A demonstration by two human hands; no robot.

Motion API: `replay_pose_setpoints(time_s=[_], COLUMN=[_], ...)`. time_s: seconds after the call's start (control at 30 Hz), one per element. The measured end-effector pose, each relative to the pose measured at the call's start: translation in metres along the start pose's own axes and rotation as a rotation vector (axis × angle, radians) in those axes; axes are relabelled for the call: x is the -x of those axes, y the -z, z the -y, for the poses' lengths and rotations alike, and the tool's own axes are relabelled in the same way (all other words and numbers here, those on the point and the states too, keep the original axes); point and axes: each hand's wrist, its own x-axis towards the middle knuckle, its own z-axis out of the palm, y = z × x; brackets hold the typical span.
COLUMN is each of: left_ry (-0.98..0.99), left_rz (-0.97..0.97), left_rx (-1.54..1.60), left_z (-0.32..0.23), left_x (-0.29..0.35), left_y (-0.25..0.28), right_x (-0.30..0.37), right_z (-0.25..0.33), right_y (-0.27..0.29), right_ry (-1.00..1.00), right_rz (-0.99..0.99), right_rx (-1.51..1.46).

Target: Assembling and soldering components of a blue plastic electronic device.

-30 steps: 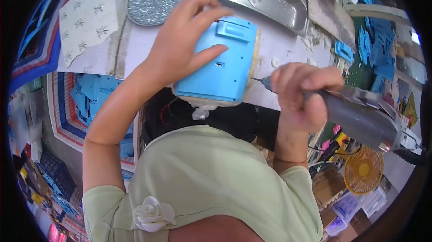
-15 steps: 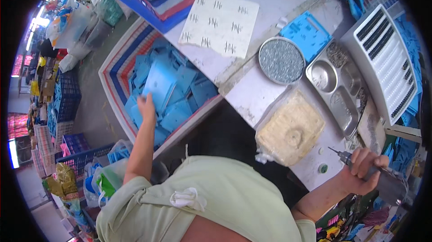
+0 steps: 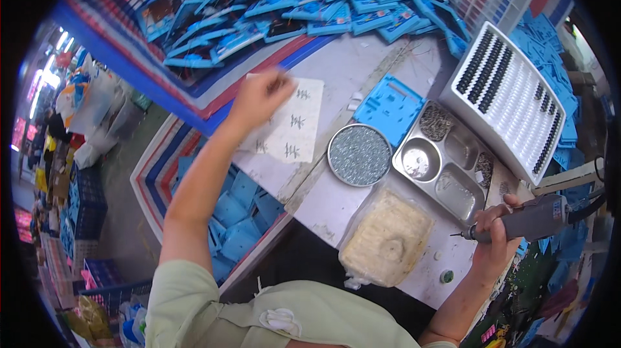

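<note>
My right hand [image 3: 495, 235] is wrapped round a dark grey electric screwdriver [image 3: 537, 217], whose thin bit points left above the table's right side. Over a white sheet with dark marks [image 3: 304, 125] hovers my left hand [image 3: 259, 102]. Its fingers look curled but are smeared by motion, and I cannot make out anything in them. Past that hand, a heap of blue plastic assemblies [image 3: 317, 8] fills the far side. Below my left forearm, flat blue plastic panels [image 3: 236, 222] lie in a striped-lined bin [image 3: 150, 180]. A single blue panel [image 3: 391, 110] rests mid-table.
A round tin of small metal screws [image 3: 359, 155] stands beside a steel compartment tray [image 3: 429, 168] holding small parts. A plastic-wrapped tan block [image 3: 388, 238] lies nearer me. At right a white rack [image 3: 511, 105] with rows of black pieces stands tilted. A small green cap [image 3: 446, 276] sits nearby.
My left hand has moved up and right from the bin of blue panels to above the marked sheet. The right hand keeps the screwdriver, now turned more level. The view has shifted.
</note>
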Motion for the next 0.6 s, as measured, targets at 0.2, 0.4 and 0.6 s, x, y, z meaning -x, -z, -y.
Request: replay_pose_setpoints(time_s=[0.2, 0.4, 0.6], left_ry=[0.432, 0.608, 0.249], left_rz=[-0.254, -0.377, -0.366], left_rx=[1.150, 1.241, 0.737], left_z=[0.042, 0.073, 0.030], left_x=[-0.304, -0.440, -0.422], left_y=[-0.075, -0.095, -0.074], right_x=[-0.003, 0.001, -0.008], right_z=[0.005, 0.012, 0.015], right_y=[0.015, 0.039, 0.047], right_ry=[-0.022, -0.077, 0.127], right_rz=[-0.006, -0.070, -0.346], right_rx=[0.034, 0.008, 0.246])
